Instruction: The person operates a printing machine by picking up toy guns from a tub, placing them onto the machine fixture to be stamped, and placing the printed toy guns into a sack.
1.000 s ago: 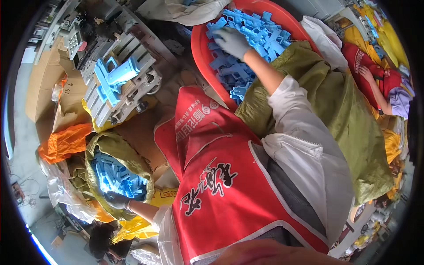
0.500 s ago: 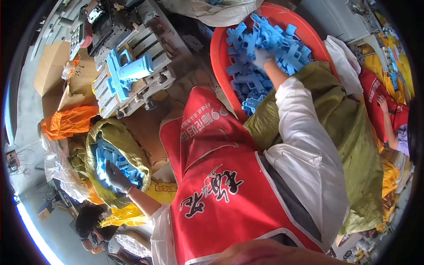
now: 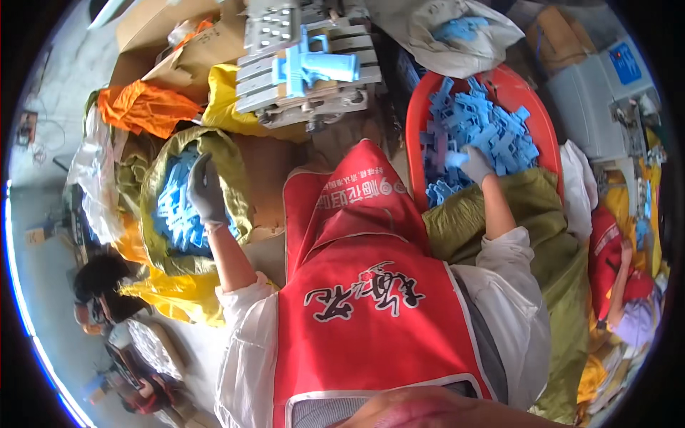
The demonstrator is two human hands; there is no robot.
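Head view, looking down the front of a red vest with white sleeves: both arms reach forward and apart, each into its own heap of blue plastic parts. The vest serves as the landmark.

Up and to the left of the vest, the left hand, in a grey glove, lies palm-down over the blue plastic pieces that fill an olive-green sack. Its fingers are curled down among the pieces and touch them; whether they are gripping one cannot be told from this angle. Beyond that sack, further from the vest, lie an orange bag and a yellow bag, and another yellow bag sits just below the sack.

Up and to the right of the vest, the right hand, in a pale glove, rests on the heap of blue parts in a red tub. Its fingers are bent round one blue piece at the near edge of the heap, grasping it. An olive cloth lies under the right forearm, touching the tub's near rim.

Straight ahead of the vest, between sack and tub, stands a grey metal fixture with a blue part mounted on top. A white bag holding more blue pieces lies beyond the tub.
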